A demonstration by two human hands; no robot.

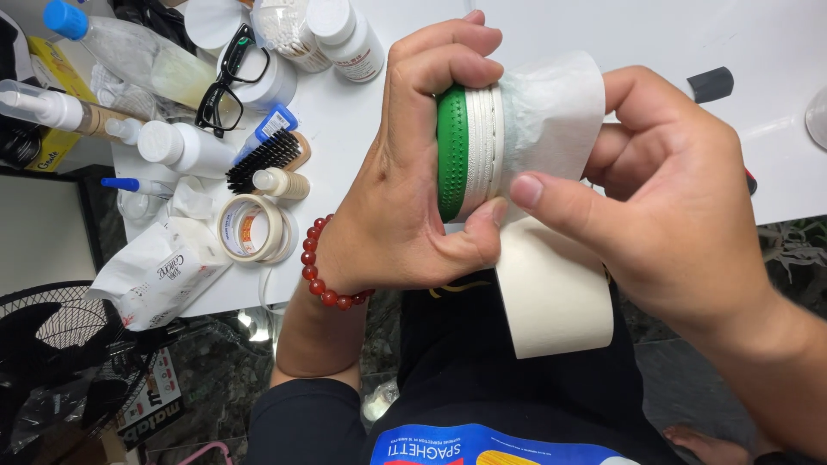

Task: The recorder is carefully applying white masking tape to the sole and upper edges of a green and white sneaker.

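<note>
My left hand (405, 181) grips the heel end of a white shoe with a green studded sole (452, 155), held sideways above the table edge. A red bead bracelet (323, 267) circles that wrist. My right hand (663, 198) presses a white tissue-like wipe (551, 108) against the shoe's side, thumb on it. A wide strip of cream tape or paper (551, 297) hangs down below the shoe over my lap.
The white table (603, 34) holds black glasses (228, 82), a black-bristled brush (267, 159), a masking tape roll (250, 228), a wipes pack (159, 271), several bottles (181, 146) and a black cap (711, 83). A black fan (60, 362) stands lower left.
</note>
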